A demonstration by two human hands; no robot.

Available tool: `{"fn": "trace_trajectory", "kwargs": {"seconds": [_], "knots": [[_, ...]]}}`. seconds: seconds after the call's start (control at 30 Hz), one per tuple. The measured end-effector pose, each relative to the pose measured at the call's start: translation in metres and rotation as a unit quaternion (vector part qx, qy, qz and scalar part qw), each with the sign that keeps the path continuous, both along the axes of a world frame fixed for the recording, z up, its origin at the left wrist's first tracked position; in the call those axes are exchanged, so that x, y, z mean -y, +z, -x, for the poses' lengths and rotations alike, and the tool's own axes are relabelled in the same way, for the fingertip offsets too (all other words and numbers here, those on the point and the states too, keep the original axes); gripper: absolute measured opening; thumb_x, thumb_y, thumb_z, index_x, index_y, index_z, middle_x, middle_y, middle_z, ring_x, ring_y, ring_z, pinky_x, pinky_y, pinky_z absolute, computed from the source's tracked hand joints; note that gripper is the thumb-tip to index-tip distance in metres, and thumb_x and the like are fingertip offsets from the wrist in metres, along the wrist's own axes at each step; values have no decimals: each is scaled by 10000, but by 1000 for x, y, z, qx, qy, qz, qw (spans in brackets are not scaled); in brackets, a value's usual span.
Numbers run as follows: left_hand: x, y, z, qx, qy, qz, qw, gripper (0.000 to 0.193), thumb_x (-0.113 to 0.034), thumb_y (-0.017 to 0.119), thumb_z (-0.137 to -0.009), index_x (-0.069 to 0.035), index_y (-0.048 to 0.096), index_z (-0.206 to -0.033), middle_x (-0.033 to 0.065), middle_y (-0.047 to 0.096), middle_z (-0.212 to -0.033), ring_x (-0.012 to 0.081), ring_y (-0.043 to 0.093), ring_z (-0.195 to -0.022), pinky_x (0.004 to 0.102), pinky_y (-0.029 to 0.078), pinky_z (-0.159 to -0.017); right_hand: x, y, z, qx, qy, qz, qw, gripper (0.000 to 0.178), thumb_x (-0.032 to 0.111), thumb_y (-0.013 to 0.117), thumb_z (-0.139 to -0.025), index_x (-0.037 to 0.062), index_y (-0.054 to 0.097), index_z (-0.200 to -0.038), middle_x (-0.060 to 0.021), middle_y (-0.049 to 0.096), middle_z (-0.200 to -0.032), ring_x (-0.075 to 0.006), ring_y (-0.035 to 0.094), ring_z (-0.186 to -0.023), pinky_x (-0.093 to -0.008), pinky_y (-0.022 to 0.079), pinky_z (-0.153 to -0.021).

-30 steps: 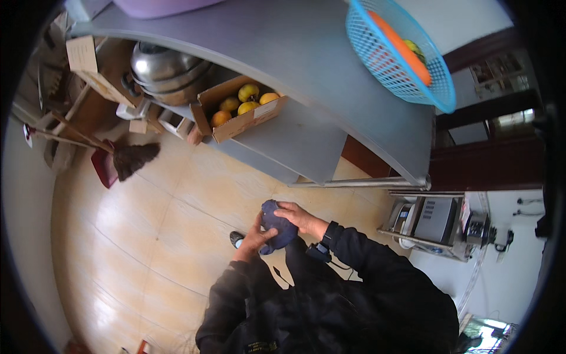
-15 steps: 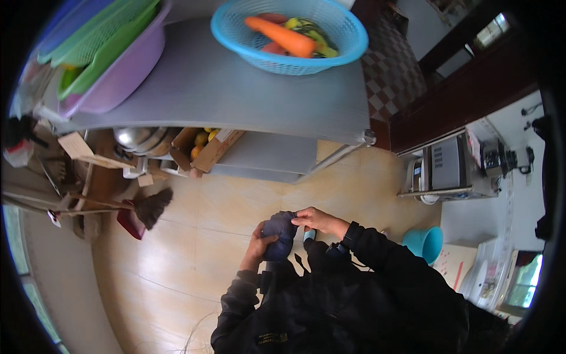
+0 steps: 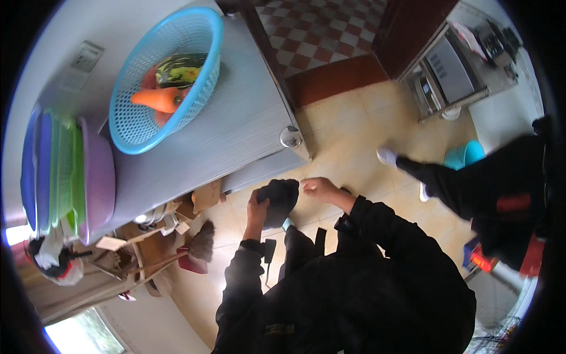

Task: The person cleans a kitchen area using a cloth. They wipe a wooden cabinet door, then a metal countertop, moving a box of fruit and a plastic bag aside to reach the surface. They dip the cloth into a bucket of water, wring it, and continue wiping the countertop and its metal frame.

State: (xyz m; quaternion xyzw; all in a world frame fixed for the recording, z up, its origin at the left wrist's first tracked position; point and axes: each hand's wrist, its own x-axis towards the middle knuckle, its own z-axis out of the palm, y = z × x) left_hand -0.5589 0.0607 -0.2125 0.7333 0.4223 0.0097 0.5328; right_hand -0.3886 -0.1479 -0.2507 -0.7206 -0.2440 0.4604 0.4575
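Note:
A dark bluish-black piece of soft fabric (image 3: pixel 279 200), bunched up and possibly a cap, is held in front of my body. My left hand (image 3: pixel 256 213) grips its left side, with the thumb over the front. Close to its right edge is my right hand (image 3: pixel 321 192), fingers loosely bent and apart, with a small gap to the fabric. Which kind of garment or cloth it is cannot be made out.
Ahead stands a grey table (image 3: pixel 247 88) bearing a blue basket (image 3: pixel 127 127) of vegetables and stacked basins (image 3: pixel 97 177). A broom (image 3: pixel 202 242) and dustpan (image 3: pixel 191 261) are lower left. At right are another person (image 3: pixel 501 183) in dark clothes, a turquoise bucket (image 3: pixel 466 154) and a shelf (image 3: pixel 454 97).
My view has turned to the right, and the table now slants. My right hand has come off the fabric; the left still holds it. Another person has come into view at right.

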Motion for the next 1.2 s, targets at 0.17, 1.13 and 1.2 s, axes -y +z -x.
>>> {"fn": "trace_trajectory", "kwargs": {"seconds": [0.17,1.13,1.2], "knots": [[-73,-43,-33,-113,-39,-180,976,495,-284,739,-797,-23,587,-1190,243,666,-1076,407,638,-1007,447,493,-869,-15,-7,8,188,-169,30,967,570,215,697,-835,76,508,-1354,-129,682,-1087,-265,676,-896,-351,535,-817],[-165,-149,-116,-97,-382,-504,769,558,-310,573,-916,-22,450,-1377,247,431,-1415,462,383,-1305,555,280,-1091,-87,70,-3,282,-380,-108,874,443,-41,675,-752,91,489,-1132,-73,548,-1076,-294,534,-1053,-396,365,-926],[-190,-175,-126,-48,-339,-609,715,552,-344,545,-927,-37,454,-1378,255,440,-1399,457,400,-1293,545,301,-1088,-89,65,-3,297,-383,-102,869,411,-79,630,-756,96,489,-1101,-63,542,-1040,-275,537,-1008,-382,364,-890]]}}
